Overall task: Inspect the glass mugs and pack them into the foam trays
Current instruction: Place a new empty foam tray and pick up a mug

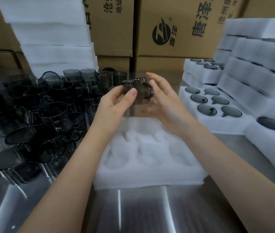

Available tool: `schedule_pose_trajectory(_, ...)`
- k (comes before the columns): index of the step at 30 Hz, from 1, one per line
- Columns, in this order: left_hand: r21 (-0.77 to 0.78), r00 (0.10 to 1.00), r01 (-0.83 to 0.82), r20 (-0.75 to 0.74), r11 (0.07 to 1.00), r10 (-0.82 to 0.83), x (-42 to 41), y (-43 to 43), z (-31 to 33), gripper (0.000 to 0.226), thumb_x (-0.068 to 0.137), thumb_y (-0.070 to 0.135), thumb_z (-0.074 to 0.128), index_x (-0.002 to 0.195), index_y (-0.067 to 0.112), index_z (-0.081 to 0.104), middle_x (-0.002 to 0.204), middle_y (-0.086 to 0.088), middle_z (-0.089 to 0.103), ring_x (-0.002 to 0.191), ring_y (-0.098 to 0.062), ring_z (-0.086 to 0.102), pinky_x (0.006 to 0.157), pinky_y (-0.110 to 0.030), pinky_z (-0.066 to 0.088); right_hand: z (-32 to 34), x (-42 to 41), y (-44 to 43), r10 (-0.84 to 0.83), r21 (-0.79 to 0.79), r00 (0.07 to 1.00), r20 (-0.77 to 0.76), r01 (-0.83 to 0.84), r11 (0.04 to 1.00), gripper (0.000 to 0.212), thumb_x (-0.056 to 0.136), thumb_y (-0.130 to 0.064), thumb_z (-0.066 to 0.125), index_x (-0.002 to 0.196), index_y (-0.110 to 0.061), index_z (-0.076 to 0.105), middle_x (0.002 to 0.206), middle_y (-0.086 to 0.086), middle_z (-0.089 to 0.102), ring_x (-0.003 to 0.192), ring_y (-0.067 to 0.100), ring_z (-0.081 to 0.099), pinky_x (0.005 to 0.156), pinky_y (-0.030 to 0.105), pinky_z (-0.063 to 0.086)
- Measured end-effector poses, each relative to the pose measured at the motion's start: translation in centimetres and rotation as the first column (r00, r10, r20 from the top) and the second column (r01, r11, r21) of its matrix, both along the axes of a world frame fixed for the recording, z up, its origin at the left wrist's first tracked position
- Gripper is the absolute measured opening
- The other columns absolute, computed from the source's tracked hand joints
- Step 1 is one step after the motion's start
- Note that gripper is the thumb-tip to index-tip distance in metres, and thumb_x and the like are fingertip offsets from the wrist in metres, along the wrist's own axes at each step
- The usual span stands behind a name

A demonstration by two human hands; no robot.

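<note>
Far left on the tabletop (133, 214) sits a crowded heap of mugs (37, 115), dark smoky glass, some upright and some tipped, waiting their turn. Behind them rises a stack of foam (52, 39) against cardboard boxes (175, 31).

Moving in, the left hand (115, 101) has the grip that matters. Its thumb is pressed on the near wall of the mug (137, 91) and its fingers are curled behind, pinching it up in the air over the far edge of the empty foam tray (143, 180). The mug looks tilted on its side, handle to the right.

The right hand (165, 101) is spread, its fingers fairly straight and cupped around the handle side. It looks more like a support than a grasp, though the blur makes exact contact hard to read.

I'd say this is the inspection. To do it well, keep the left pinch firm but low on the wall, so the rim and handle joint stay visible. Roll the mug slowly with the right fingertips, and look through the glass toward the pale foam for chips or cracks. Working above the tray is wise, since a slip would land soft. Then seat it mouth up in a pocket, handle in its notch, like those in the filled trays (200, 121) to the right.
</note>
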State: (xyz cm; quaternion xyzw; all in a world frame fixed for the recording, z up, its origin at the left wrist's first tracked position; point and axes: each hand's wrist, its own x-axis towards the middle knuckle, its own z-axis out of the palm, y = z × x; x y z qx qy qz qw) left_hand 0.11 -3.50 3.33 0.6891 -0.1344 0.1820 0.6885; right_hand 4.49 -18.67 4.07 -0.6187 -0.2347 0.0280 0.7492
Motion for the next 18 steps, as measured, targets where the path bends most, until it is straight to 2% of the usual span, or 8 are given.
schedule_pose_trajectory(2, 0.116, 1.000, 0.016, -0.007, 0.993, -0.015, 0.05, -0.18, -0.16, 0.035, 0.093, 0.032, 0.057, 0.124, 0.015, 0.062, 0.112, 0.009, 0.069, 0.102, -0.002, 0.065, 0.089, -0.019, 0.049, -0.09, -0.06, 0.10, 0.117, -0.003, 0.993, -0.031, -0.117, 0.993, 0.032, 0.093, -0.040, 0.052, 0.124, -0.032, 0.056, 0.115, 0.007, 0.067, 0.095, 0.025, 0.069, 0.081, 0.047, 0.058)
schedule_pose_trajectory(4, 0.142, 0.999, -0.049, -0.013, 0.989, 0.051, 0.13, -0.14, -0.25, 0.051, 0.091, 0.028, 0.065, 0.140, 0.024, 0.049, 0.129, 0.011, 0.058, 0.103, 0.000, 0.063, 0.083, -0.016, 0.049, -0.15, -0.31, 0.10, 0.121, -0.001, 0.993, -0.015, -0.121, 0.993, 0.030, 0.095, -0.036, 0.052, 0.123, -0.026, 0.057, 0.115, 0.008, 0.066, 0.096, 0.029, 0.070, 0.077, 0.047, 0.059)
schedule_pose_trajectory(6, 0.156, 0.989, -0.140, 0.074, 0.978, 0.130, 0.04, 0.05, -0.27, 0.062, 0.084, 0.021, 0.073, 0.138, 0.033, 0.046, 0.130, 0.008, 0.056, 0.101, -0.007, 0.063, 0.080, -0.019, 0.052, -0.23, -0.46, 0.12, 0.009, -0.060, 0.998, 0.066, -0.006, 0.998, 0.028, 0.097, -0.033, 0.054, 0.122, -0.022, 0.058, 0.108, 0.000, 0.068, 0.091, 0.026, 0.072, 0.068, 0.041, 0.059)
schedule_pose_trajectory(8, 0.276, 0.981, -0.155, 0.159, 0.949, 0.114, -0.10, 0.05, -0.29, 0.064, 0.075, 0.021, 0.073, 0.133, 0.035, 0.050, 0.124, 0.005, 0.058, 0.107, -0.009, 0.060, 0.090, -0.027, 0.051, -0.47, -0.41, 0.18, -0.101, -0.117, 0.982, 0.161, 0.120, 0.986, 0.025, 0.099, -0.031, 0.054, 0.122, -0.023, 0.061, 0.105, -0.013, 0.068, 0.096, 0.016, 0.070, 0.067, 0.039, 0.060)
schedule_pose_trajectory(10, 0.413, 0.981, -0.144, 0.178, 0.899, 0.076, -0.19, -0.26, -0.38, 0.071, 0.070, 0.023, 0.076, 0.135, 0.034, 0.049, 0.125, 0.009, 0.056, 0.112, -0.001, 0.054, 0.096, -0.021, 0.045, -0.68, -0.24, 0.30, -0.183, -0.127, 0.962, 0.204, 0.211, 0.969, 0.023, 0.099, -0.030, 0.054, 0.118, -0.026, 0.066, 0.110, -0.015, 0.067, 0.106, 0.013, 0.066, 0.081, 0.044, 0.058)
schedule_pose_trajectory(12, 0.446, 0.980, -0.159, 0.181, 0.881, 0.085, -0.17, -0.54, -0.40, 0.073, 0.067, 0.022, 0.084, 0.132, 0.032, 0.052, 0.120, 0.014, 0.058, 0.108, 0.005, 0.054, 0.091, -0.009, 0.041, -0.74, -0.13, 0.34, -0.237, -0.151, 0.944, 0.231, 0.275, 0.949, 0.021, 0.099, -0.032, 0.053, 0.113, -0.032, 0.069, 0.115, -0.009, 0.068, 0.113, 0.018, 0.064, 0.093, 0.049, 0.054)
schedule_pose_trajectory(15, 0.412, 0.964, -0.218, 0.233, 0.885, 0.129, -0.14, -0.53, -0.41, 0.064, 0.066, 0.015, 0.088, 0.120, 0.031, 0.059, 0.107, 0.020, 0.065, 0.098, 0.009, 0.059, 0.085, -0.004, 0.041, -0.45, -0.38, 0.50, -0.232, -0.139, 0.956, 0.179, 0.258, 0.956, 0.023, 0.102, -0.030, 0.050, 0.106, -0.035, 0.072, 0.111, -0.005, 0.072, 0.104, 0.014, 0.068, 0.074, 0.036, 0.059)
schedule_pose_trajectory(18, 0.397, 0.967, -0.198, 0.229, 0.896, 0.112, -0.27, -0.16, -0.46, 0.063, 0.068, 0.009, 0.085, 0.121, 0.031, 0.058, 0.108, 0.022, 0.065, 0.102, 0.006, 0.061, 0.094, -0.014, 0.046, -0.02, -0.56, 0.30, -0.190, -0.073, 0.981, 0.031, 0.192, 0.979, 0.025, 0.103, -0.030, 0.049, 0.102, -0.032, 0.073, 0.099, 0.003, 0.075, 0.088, 0.018, 0.072, 0.062, 0.031, 0.057)
